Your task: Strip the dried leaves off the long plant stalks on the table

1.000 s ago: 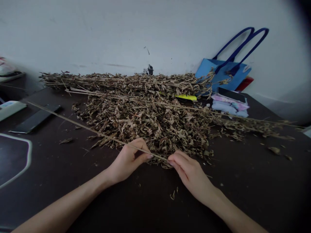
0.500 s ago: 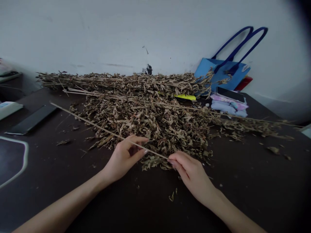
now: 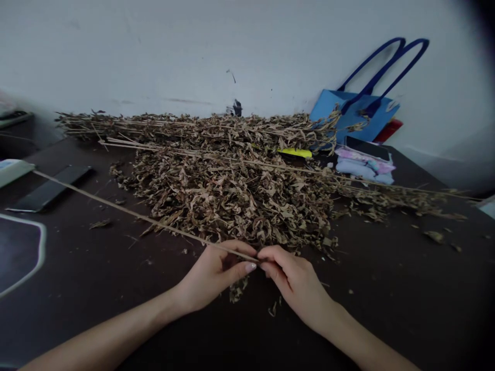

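A long thin dried plant stem slants from the far left down to my hands. My left hand has it between thumb and fingers. The fingertips of my right hand pinch close by, at the stem's near part, almost touching the left fingertips. Below the fingers hang some dried greenish leaves; how they join the stem is hidden. Just beyond my hands lies a broad heap of crumpled dried leaves.
Dried leafy stalks lie in a bundle along the wall. A blue bag, a yellow-handled object and a phone on folded cloth sit at right back. At left lies a dark flat object beside a white box.
The stem has shifted left and nearer to me, its far end now reaching by the white box. My hands have come together, and the leaves hang lower beneath them.
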Demonstrator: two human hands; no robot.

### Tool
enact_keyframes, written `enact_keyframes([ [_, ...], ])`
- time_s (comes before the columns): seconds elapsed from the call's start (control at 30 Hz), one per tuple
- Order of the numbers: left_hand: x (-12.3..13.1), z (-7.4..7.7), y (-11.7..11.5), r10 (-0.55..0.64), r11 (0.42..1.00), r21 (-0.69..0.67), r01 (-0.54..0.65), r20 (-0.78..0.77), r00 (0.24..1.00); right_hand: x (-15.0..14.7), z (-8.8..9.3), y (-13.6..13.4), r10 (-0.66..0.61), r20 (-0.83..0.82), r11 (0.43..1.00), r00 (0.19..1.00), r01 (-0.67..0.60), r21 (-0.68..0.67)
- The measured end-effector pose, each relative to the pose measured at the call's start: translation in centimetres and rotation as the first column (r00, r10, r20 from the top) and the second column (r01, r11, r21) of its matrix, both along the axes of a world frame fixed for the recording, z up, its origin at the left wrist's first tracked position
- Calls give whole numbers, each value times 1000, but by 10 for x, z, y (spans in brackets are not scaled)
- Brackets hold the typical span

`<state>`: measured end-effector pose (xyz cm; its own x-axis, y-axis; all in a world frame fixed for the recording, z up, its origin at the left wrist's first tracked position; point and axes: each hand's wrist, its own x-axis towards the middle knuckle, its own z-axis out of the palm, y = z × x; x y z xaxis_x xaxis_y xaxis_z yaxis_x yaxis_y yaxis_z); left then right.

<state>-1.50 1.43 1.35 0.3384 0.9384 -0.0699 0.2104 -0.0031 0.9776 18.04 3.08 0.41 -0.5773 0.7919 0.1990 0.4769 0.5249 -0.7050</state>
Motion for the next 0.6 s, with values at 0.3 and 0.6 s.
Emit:
enact_keyframes([
  [0.3, 1, -2, 3, 26, 996, 86, -20, -70, 997, -2, 0, -3, 23, -17, 1000, 1000, -23, -7],
  [0.6, -4, -3, 4, 1, 985, 166, 35, -210, 978, 2, 4, 2, -56, 14, 995, 998, 54, 85],
])
